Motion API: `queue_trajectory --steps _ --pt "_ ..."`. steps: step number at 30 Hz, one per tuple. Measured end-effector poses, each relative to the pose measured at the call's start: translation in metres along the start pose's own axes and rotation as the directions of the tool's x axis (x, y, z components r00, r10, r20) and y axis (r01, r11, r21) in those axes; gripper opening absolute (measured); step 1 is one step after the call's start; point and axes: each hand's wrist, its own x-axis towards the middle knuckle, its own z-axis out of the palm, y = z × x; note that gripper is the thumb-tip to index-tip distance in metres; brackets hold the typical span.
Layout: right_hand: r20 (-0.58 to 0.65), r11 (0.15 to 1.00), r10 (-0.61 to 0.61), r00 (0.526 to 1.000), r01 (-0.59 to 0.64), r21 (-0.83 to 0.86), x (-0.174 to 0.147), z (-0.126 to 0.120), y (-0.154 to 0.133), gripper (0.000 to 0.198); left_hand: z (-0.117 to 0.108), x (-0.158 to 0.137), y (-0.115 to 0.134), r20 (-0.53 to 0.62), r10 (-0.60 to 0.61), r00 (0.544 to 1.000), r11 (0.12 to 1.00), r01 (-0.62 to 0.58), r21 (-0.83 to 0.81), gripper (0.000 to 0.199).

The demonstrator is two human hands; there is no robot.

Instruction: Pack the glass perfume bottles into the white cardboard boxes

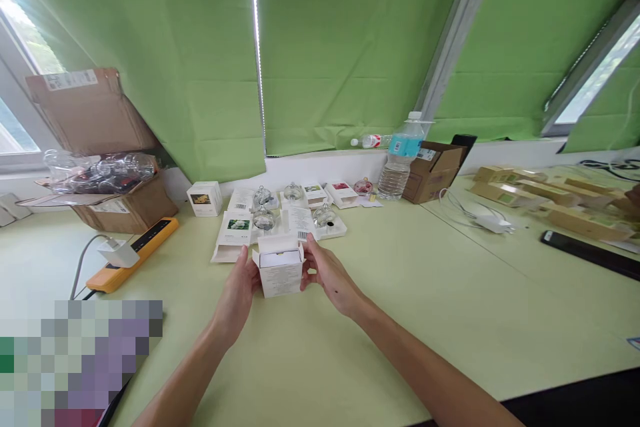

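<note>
A small white carton (281,278) with printed text stands on the table, its top flaps open and a white insert (280,258) showing inside. My left hand (242,287) holds the carton's left side, thumb up along the flap. On the opposite side, the fingers of my right hand (324,272) close around the right wall and flap. Just behind it lie a flattened white box with a flower picture (237,225) and another white box with a barcode (300,221). Small lidded glass jars, among them one clear jar (263,219) and one on the right (324,215), sit beside these.
Left are an orange power strip (135,259), a closed white box (205,199) and a cardboard box of plastic-wrapped items (125,210). A large water bottle (399,163) and a brown carton (434,172) stand at the back. Rightward lie a charger (493,223) and a black phone-like object (590,253).
</note>
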Motion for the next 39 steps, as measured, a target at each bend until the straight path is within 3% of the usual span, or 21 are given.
queue_trajectory --steps 10,29,39 --pt "0.010 1.000 -0.001 1.000 0.001 0.000 -0.001 0.000 -0.001 0.054 0.009 -0.006 0.002 -0.001 0.080 0.997 0.989 -0.079 0.125 0.048" --pt "-0.008 1.000 0.018 1.000 -0.017 0.009 -0.001 0.000 -0.001 0.053 0.000 0.002 -0.005 -0.112 0.047 0.993 0.990 -0.031 0.138 0.049" --pt "0.020 0.992 0.053 0.998 -0.055 0.114 0.004 -0.004 0.002 0.042 -0.001 0.004 -0.006 -0.080 0.018 0.997 0.992 -0.008 0.128 0.050"
